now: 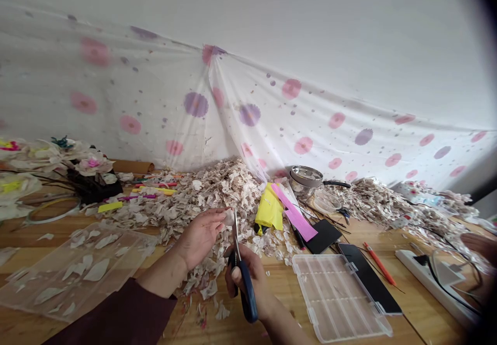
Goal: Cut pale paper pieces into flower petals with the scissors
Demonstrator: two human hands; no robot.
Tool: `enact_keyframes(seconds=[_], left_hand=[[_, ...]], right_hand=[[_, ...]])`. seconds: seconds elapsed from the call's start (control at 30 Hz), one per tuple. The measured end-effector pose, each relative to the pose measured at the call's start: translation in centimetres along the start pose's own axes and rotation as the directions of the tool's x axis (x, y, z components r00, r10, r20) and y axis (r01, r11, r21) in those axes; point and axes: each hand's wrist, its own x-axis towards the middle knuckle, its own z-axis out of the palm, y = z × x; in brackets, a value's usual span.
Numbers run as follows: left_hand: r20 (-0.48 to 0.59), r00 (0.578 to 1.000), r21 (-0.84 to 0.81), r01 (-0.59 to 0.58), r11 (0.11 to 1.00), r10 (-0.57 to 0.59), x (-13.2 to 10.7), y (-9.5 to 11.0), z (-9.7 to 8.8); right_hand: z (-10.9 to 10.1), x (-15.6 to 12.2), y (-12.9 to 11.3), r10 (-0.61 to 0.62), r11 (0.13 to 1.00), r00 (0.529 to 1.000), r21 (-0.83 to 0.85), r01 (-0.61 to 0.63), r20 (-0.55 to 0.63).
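Note:
Near the middle of the head view, my left hand (200, 236) pinches a small pale petal-like piece (230, 218) between thumb and fingertips. My right hand (252, 272) grips scissors (248, 296) with dark blue handles, the blades pointing up and away from me. The blade tips are right beside the pale piece; whether they touch it I cannot tell. Behind both hands rises a large heap of dry, whitish-brown flakes (217, 190). More loose flakes lie on the wooden table below my hands.
Left, a clear plastic tray (132, 262) carries pale pieces, with handmade flowers (93, 164) behind. Right are a divided plastic case (341, 296), a yellow packet (269, 208), pink paper strips (297, 218), a steel pan (306, 175), an orange pen (378, 263) and a power strip (430, 283).

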Motion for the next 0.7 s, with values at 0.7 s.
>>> enact_keyframes(seconds=[0.7], left_hand=[[0.216,0.975,0.223,-0.092,0.971,0.042,-0.3,2.0,-0.7]], right_hand=[[0.3,0.2,-0.5,0.08,0.996,0.993,0.051,-0.075,-0.083]])
